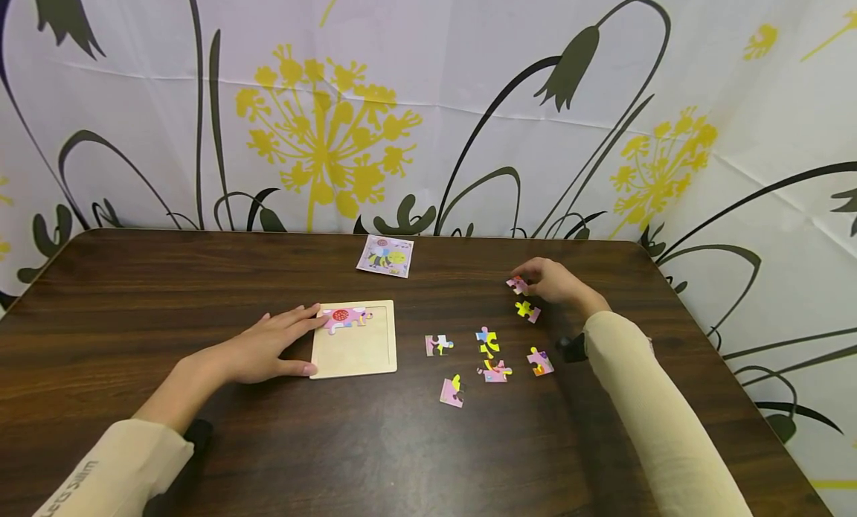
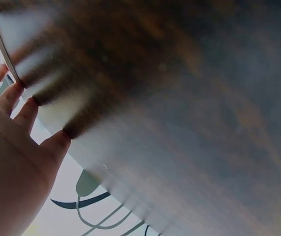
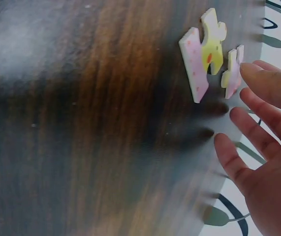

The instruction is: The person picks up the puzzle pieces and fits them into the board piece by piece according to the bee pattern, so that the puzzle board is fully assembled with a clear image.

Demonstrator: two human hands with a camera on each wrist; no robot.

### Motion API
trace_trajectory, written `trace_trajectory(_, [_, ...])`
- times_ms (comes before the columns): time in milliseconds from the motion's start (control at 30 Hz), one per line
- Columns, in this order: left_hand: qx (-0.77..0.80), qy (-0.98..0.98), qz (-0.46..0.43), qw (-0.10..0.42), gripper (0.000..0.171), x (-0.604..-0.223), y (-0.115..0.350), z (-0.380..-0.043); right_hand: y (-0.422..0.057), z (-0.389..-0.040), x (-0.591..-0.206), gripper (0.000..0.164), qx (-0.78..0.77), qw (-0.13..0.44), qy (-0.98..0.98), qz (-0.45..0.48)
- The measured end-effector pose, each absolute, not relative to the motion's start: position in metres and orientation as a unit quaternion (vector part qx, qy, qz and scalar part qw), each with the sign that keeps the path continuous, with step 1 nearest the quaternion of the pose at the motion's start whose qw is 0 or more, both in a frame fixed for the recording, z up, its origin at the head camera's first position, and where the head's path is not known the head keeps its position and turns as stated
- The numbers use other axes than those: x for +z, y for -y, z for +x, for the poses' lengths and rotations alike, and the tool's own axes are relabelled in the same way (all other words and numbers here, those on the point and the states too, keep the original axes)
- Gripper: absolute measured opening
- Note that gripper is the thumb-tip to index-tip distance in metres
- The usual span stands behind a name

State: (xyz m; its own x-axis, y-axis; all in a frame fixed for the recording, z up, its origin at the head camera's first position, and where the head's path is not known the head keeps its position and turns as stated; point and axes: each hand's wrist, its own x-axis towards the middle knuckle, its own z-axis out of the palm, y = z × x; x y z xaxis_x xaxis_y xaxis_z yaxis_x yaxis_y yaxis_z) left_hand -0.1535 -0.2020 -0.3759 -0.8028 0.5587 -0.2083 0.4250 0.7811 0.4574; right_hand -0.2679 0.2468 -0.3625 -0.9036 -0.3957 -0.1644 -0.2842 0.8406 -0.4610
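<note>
Nr far R corner of table (image 1: 301, 450), R hand (image 1: 559, 283): thumb & index at pc (image 1: 515, 285), can't tell if pinched. L hand (image 1: 268, 347), spread wide, on L edge of board (image 1: 355, 355); pink bit (image 1: 352, 320) along its far side. Six other pcs (image 1: 527, 312) R of board; card (image 1: 384, 258) nr table's far edge.

A dark wood-grain table (image 1: 268, 442) stands before a white curtain (image 1: 455, 48) printed with yellow flowers (image 1: 328, 149) and drooping grey-green blooms (image 1: 576, 59).
</note>
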Motion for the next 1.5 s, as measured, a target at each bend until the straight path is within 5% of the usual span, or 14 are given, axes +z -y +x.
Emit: trace_trajectory(1500, [0.199,-0.930,0.258,0.170,0.085,-0.374,0.201,-0.151,-0.261,-0.273,-0.385,0.035,-0.283,0.110,-0.930,-0.206])
